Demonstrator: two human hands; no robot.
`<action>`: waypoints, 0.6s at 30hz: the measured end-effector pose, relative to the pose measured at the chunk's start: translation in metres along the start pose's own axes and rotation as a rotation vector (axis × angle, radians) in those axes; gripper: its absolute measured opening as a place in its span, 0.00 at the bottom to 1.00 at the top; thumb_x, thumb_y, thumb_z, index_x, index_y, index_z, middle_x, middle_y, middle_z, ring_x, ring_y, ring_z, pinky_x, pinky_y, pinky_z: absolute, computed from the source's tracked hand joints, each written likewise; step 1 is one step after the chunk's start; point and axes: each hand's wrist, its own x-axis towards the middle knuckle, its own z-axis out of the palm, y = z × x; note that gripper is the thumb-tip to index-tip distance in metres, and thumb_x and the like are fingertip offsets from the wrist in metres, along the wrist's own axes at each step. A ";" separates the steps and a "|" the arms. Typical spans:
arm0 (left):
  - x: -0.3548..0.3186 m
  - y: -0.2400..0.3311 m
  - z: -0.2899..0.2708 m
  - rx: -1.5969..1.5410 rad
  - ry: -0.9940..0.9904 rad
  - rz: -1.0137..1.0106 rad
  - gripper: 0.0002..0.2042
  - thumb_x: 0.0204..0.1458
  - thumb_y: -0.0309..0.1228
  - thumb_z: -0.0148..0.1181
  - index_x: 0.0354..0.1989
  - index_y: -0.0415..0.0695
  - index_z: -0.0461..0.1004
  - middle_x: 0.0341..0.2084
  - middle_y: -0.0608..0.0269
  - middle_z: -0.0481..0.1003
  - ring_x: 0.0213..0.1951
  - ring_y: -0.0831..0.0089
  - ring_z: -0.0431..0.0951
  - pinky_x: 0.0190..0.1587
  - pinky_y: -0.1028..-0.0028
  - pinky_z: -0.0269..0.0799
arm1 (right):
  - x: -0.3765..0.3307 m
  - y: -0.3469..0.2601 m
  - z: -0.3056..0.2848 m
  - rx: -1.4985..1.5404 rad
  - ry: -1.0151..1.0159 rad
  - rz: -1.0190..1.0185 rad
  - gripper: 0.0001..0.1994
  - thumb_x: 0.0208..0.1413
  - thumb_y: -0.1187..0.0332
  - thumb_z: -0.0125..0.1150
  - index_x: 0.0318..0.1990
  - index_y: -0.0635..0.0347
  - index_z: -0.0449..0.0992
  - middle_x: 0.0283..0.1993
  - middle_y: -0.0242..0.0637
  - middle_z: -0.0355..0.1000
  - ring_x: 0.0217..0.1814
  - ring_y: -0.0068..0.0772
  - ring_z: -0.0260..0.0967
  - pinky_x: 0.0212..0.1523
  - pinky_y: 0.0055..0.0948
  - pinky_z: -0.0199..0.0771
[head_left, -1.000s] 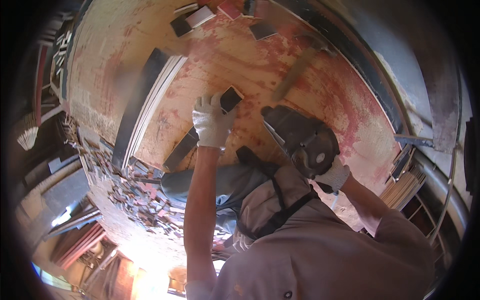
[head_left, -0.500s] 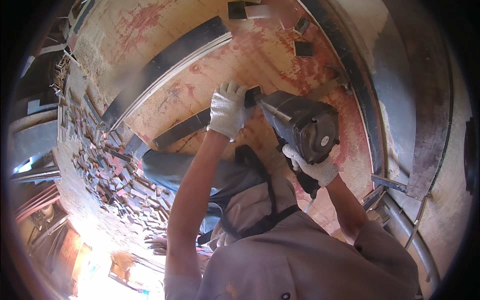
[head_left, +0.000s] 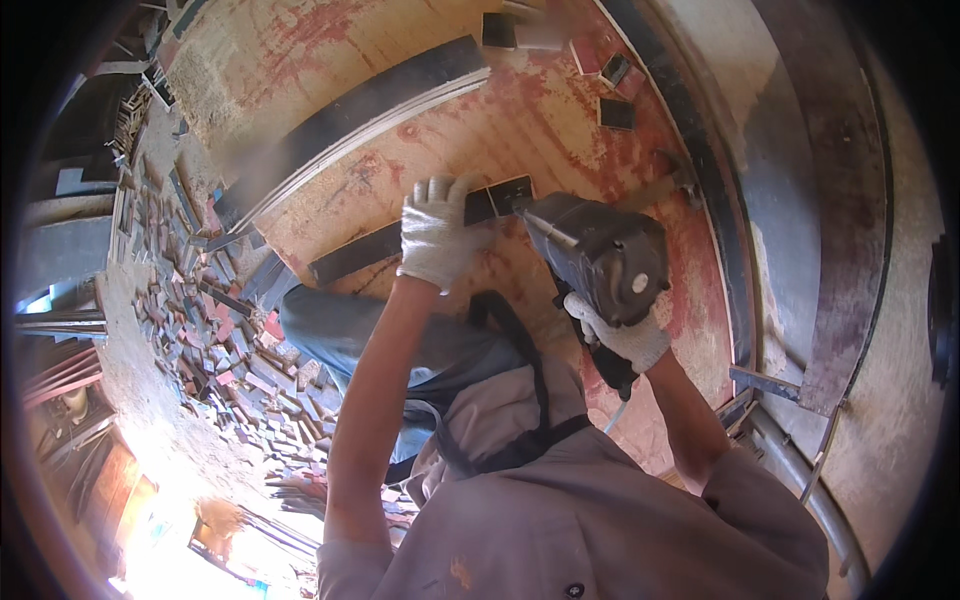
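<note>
My right hand [head_left: 625, 338], in a light knitted glove, is closed around the handle of a black nail gun [head_left: 598, 250]. The gun's nose points up and left, at the right end of a narrow dark strip [head_left: 362, 254] lying across the worn board [head_left: 350, 190]. A short dark piece [head_left: 512, 193] shows at that end, by the nose; whether they touch, I cannot tell. My left hand [head_left: 436, 240], gloved too, lies over the middle of the strip with its fingers stretched out and covers part of it.
Beyond the strip lies a longer stack of dark, pale-edged strips [head_left: 365, 105]. Small dark offcuts [head_left: 615, 113] rest at the board's far right. A heap of scrap pieces [head_left: 235, 340] covers the floor at left. A thin hose [head_left: 616, 416] hangs below the gun.
My left hand has slid left along the strip, uncovering more of it near the gun's nose. My right hand still holds the gun, and the whole view has shifted slightly.
</note>
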 end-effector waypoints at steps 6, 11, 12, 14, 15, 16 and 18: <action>-0.001 -0.021 -0.003 0.103 -0.075 0.095 0.28 0.38 0.41 0.80 0.50 0.46 0.83 0.43 0.53 0.78 0.50 0.50 0.77 0.53 0.54 0.74 | -0.017 -0.002 0.002 0.553 0.023 0.153 0.13 0.67 0.54 0.65 0.49 0.51 0.80 0.47 0.33 0.81 0.50 0.28 0.78 0.51 0.37 0.79; -0.002 -0.002 -0.036 0.143 0.025 0.214 0.22 0.41 0.38 0.78 0.44 0.44 0.81 0.38 0.52 0.76 0.46 0.50 0.77 0.48 0.55 0.76 | -0.044 0.000 -0.009 0.512 0.032 0.264 0.12 0.65 0.59 0.71 0.36 0.55 0.78 0.26 0.25 0.77 0.29 0.25 0.76 0.29 0.32 0.75; -0.004 0.011 -0.059 0.096 0.083 0.252 0.23 0.40 0.38 0.79 0.45 0.44 0.80 0.37 0.52 0.75 0.44 0.50 0.77 0.46 0.54 0.75 | -0.049 0.011 -0.008 0.521 0.059 0.305 0.11 0.63 0.61 0.73 0.38 0.56 0.78 0.28 0.27 0.78 0.30 0.26 0.77 0.29 0.31 0.76; -0.025 0.016 -0.106 0.133 0.069 0.162 0.24 0.39 0.38 0.80 0.45 0.43 0.79 0.38 0.52 0.74 0.43 0.49 0.77 0.44 0.53 0.75 | -0.055 0.032 -0.006 0.535 0.113 0.384 0.13 0.59 0.64 0.77 0.43 0.58 0.79 0.33 0.31 0.80 0.32 0.26 0.79 0.30 0.30 0.79; -0.045 0.011 -0.135 0.170 0.017 0.069 0.26 0.39 0.39 0.81 0.46 0.43 0.78 0.40 0.52 0.75 0.44 0.48 0.77 0.44 0.53 0.75 | -0.058 0.040 -0.001 0.533 0.163 0.335 0.16 0.57 0.64 0.78 0.46 0.58 0.79 0.36 0.34 0.81 0.35 0.28 0.80 0.33 0.31 0.81; -0.067 0.001 -0.154 0.238 0.056 -0.014 0.28 0.39 0.41 0.82 0.49 0.44 0.78 0.41 0.51 0.75 0.44 0.47 0.78 0.46 0.53 0.75 | -0.062 0.051 0.007 0.537 0.226 0.296 0.19 0.55 0.64 0.80 0.50 0.59 0.78 0.39 0.36 0.82 0.38 0.30 0.81 0.37 0.32 0.83; -0.091 -0.031 -0.184 0.444 -0.068 -0.194 0.36 0.40 0.42 0.83 0.58 0.42 0.76 0.49 0.48 0.75 0.53 0.48 0.77 0.56 0.54 0.75 | -0.061 0.092 0.027 0.461 0.286 0.259 0.31 0.49 0.63 0.82 0.59 0.61 0.74 0.49 0.42 0.81 0.49 0.36 0.82 0.48 0.36 0.84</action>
